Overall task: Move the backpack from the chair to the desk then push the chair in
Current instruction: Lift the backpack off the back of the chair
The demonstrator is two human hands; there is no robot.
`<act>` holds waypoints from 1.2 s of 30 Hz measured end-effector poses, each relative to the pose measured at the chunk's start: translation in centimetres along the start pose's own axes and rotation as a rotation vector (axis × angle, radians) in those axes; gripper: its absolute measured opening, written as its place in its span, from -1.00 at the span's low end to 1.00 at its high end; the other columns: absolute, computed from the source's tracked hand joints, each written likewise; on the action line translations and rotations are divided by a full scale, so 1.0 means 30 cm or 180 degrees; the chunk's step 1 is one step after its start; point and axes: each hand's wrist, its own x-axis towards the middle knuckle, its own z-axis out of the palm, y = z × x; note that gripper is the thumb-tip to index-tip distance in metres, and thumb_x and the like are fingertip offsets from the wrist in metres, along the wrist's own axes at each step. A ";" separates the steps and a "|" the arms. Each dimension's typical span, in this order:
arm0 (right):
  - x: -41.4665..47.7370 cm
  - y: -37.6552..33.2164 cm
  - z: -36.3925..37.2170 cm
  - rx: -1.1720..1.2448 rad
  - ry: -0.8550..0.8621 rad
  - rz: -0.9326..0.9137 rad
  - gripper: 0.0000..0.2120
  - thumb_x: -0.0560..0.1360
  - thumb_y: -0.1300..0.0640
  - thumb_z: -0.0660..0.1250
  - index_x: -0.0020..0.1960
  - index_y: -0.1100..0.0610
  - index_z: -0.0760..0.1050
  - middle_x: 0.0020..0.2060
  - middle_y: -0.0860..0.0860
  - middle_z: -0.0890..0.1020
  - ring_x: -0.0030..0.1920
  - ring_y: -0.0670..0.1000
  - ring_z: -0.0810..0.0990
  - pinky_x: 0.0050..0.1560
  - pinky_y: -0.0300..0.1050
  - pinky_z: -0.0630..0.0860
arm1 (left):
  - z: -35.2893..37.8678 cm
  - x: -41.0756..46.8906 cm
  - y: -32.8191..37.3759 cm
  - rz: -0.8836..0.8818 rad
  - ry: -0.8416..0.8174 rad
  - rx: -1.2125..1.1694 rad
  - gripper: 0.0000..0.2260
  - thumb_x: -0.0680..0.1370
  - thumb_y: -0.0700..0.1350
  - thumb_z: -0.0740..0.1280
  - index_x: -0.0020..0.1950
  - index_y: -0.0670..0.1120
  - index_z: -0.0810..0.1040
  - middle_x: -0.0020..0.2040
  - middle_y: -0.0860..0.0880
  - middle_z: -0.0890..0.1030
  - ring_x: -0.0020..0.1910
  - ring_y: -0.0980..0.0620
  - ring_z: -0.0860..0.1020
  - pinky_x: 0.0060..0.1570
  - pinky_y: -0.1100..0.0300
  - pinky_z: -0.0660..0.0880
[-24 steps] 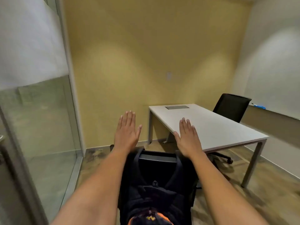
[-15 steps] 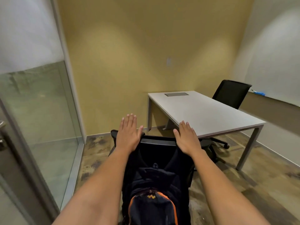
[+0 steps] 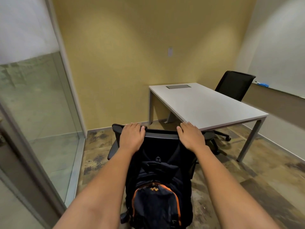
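A black backpack (image 3: 156, 200) with orange trim sits upright on the seat of a black office chair (image 3: 160, 136), leaning against its backrest. My left hand (image 3: 132, 138) lies on the left end of the backrest's top edge, fingers curled over it. My right hand (image 3: 191, 138) holds the right end the same way. Both arms reach over the backpack without touching it. The white desk (image 3: 206, 103) stands just beyond the chair to the right, its near corner close to my right hand.
A second black chair (image 3: 234, 85) stands at the desk's far side. A glass partition (image 3: 38, 104) runs along the left, a yellow wall behind. A whiteboard ledge with a blue eraser (image 3: 262, 84) is at right. The desk has a grey cable hatch (image 3: 178, 86).
Both hands came down from flat in the air onto the chair's backrest top and curled over it. The view tilted down, showing more of the backpack.
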 end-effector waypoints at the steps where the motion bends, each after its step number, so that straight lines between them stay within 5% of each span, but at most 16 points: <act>1: -0.002 -0.002 -0.004 0.0019 0.0019 0.0004 -0.53 0.65 -0.01 -0.08 0.28 0.23 0.44 0.28 0.13 0.51 0.35 0.14 0.42 0.36 0.05 0.33 | -0.001 0.001 0.001 0.0012 0.0038 -0.0025 -0.63 0.66 -0.05 0.01 0.28 -0.16 0.51 0.24 -0.10 0.58 0.26 -0.07 0.46 0.32 0.08 0.28; 6: 0.010 -0.002 -0.014 0.0112 -0.0086 0.0140 -0.67 0.61 0.02 -0.04 -0.03 0.15 0.44 0.05 0.14 0.59 0.04 0.15 0.54 0.00 -0.01 0.44 | 0.005 0.008 0.009 -0.0125 0.0163 -0.0139 -0.65 0.63 -0.08 0.06 0.23 -0.17 0.55 0.21 -0.09 0.60 0.22 -0.06 0.50 0.22 0.07 0.36; 14: 0.062 -0.007 -0.030 -0.0017 -0.0671 0.0270 -0.63 0.57 -0.06 -0.01 0.13 0.13 0.44 0.26 0.13 0.53 0.22 0.15 0.49 0.09 0.01 0.42 | 0.002 0.066 0.037 -0.0430 -0.0299 0.0018 -0.63 0.61 -0.07 0.01 0.13 -0.17 0.56 0.19 -0.16 0.59 0.19 -0.15 0.49 0.18 0.01 0.37; 18: 0.102 -0.006 -0.036 -0.0080 -0.1032 0.0450 -0.45 0.55 -0.16 0.04 0.47 0.05 0.27 0.46 0.10 0.34 0.41 0.19 0.35 0.33 0.08 0.36 | -0.020 0.101 0.044 -0.0560 -0.0760 0.0103 -0.58 0.61 -0.02 -0.01 0.23 -0.16 0.54 0.24 -0.19 0.56 0.22 -0.18 0.48 0.19 0.00 0.36; 22: 0.147 0.000 -0.034 -0.0076 -0.1385 0.0592 -0.37 0.49 -0.21 0.12 0.51 -0.04 0.19 0.51 0.10 0.26 0.47 0.20 0.27 0.43 0.16 0.27 | -0.037 0.138 0.049 -0.0648 -0.1287 0.0246 -0.56 0.59 0.06 0.06 0.36 -0.11 0.44 0.35 -0.18 0.48 0.32 -0.19 0.42 0.24 0.00 0.35; 29: 0.184 -0.019 -0.038 0.0055 -0.1696 0.0686 -0.44 0.47 0.04 0.17 0.48 -0.05 0.26 0.51 0.07 0.28 0.47 0.16 0.27 0.46 0.13 0.24 | -0.032 0.180 0.051 -0.0806 -0.1672 0.0280 -0.55 0.53 0.06 0.11 0.41 0.02 0.40 0.43 -0.09 0.42 0.39 -0.16 0.37 0.33 -0.02 0.30; 36: 0.185 -0.022 0.001 -0.0027 -0.0895 0.0796 -0.63 0.48 0.20 0.20 0.25 0.04 0.55 0.27 0.07 0.54 0.23 0.13 0.53 0.18 -0.05 0.48 | 0.001 0.188 0.051 -0.0916 -0.1476 0.0352 -0.60 0.54 -0.02 0.10 0.36 0.01 0.46 0.37 -0.12 0.48 0.35 -0.16 0.40 0.34 -0.01 0.22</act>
